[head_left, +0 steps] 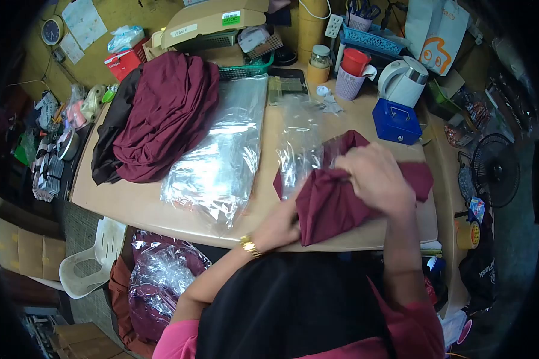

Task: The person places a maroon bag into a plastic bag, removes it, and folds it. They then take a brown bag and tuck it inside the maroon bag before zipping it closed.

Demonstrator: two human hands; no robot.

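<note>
A piece of maroon cloth (pixel 326 209) lies bunched and partly folded at the table's front right. My right hand (pixel 374 175) is closed on its upper folds, fingers curled into the fabric. At the cloth's left edge, my left hand (pixel 278 226), below a gold wristwatch (pixel 250 246), grips the fabric; some of its fingertips are hidden. A clear plastic bag (pixel 299 134) lies flat just behind the cloth, its near end touching or under it. Further left is a stack of clear plastic bags (pixel 218 149).
A heap of maroon cloth (pixel 164 116) covers the table's left side. Toward the back right stand a blue cash box (pixel 397 121), a white kettle (pixel 403 82) and a lilac cup (pixel 349 84). A plastic-wrapped maroon bundle (pixel 161 278) sits below the front edge, near a white chair (pixel 93 257).
</note>
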